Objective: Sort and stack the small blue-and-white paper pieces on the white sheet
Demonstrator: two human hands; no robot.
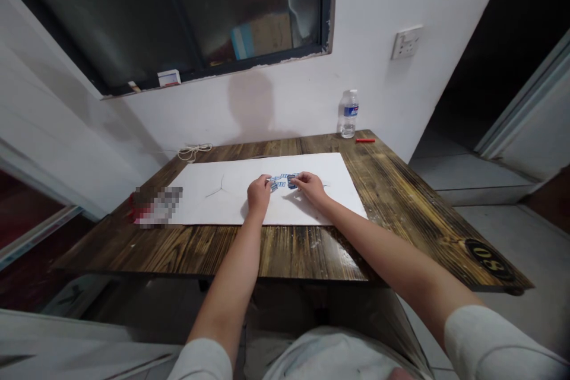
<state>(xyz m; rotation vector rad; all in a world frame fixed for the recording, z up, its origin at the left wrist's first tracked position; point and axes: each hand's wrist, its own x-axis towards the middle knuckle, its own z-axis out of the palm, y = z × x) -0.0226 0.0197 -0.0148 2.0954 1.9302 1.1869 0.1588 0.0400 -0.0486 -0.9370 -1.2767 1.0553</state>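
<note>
Both hands work over a white board (209,196) on the wooden table. My left hand (259,194) has its fingers closed at a small grey, dark-striped piece (274,186). Between the thumb and fingers of my right hand (312,185) is a small dark-blue and grey striped piece (291,181), held just above or against the board. Among the hands lie several small blue-and-white striped pieces or marks (280,184); they are too small to name. Thin dark lines (221,187) show on the left part of the board.
A water bottle (350,114) stands at the table's back right beside a red pen-like stick (365,141). A coiled pale cord (195,150) lies at the back left. A blurred red-and-grey item (158,206) overlaps the board's left end. A wall rises behind the table (401,219).
</note>
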